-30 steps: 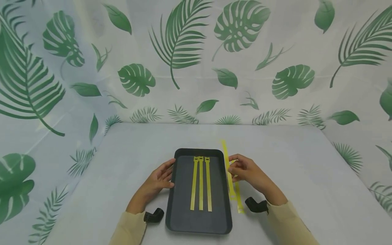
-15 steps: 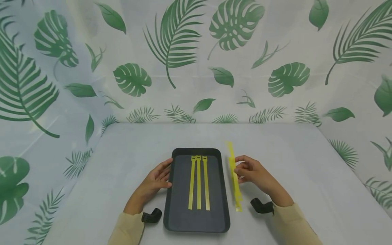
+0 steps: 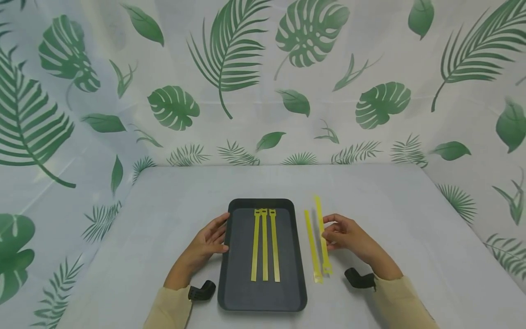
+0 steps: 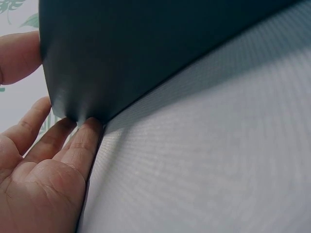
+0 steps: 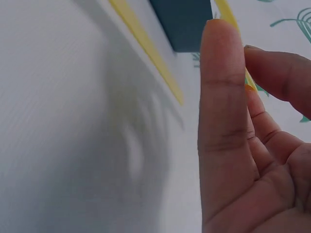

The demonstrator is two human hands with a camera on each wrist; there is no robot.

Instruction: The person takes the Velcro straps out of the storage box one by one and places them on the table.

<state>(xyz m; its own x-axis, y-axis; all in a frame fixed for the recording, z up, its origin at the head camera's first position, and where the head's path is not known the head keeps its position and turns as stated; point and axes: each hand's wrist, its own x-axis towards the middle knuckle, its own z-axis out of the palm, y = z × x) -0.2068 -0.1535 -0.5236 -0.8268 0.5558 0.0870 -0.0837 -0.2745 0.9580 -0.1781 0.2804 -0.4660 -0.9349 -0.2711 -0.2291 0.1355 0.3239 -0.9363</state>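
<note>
My left hand rests on the left side of a dark grey tray, fingertips and thumb against its edge. In the left wrist view, fairly straight fingers touch the tray's outer wall. Inside the tray, three yellow cable ties lie lengthwise, slotted heads at the far end. Right of the tray, my right hand pinches another yellow cable tie between thumb and fingers, its slotted head toward me. Between that hand and the tray, one more yellow tie lies on the table.
A white-covered table extends around the tray. Leaf-printed white cloth hangs behind and at both sides. Black angled mounts sit at the wrists, near the tray's front corners.
My right hand has moved right, away from the tray, with its tie. The pinched tie now stands apart from the one on the table. The left hand stays on the tray.
</note>
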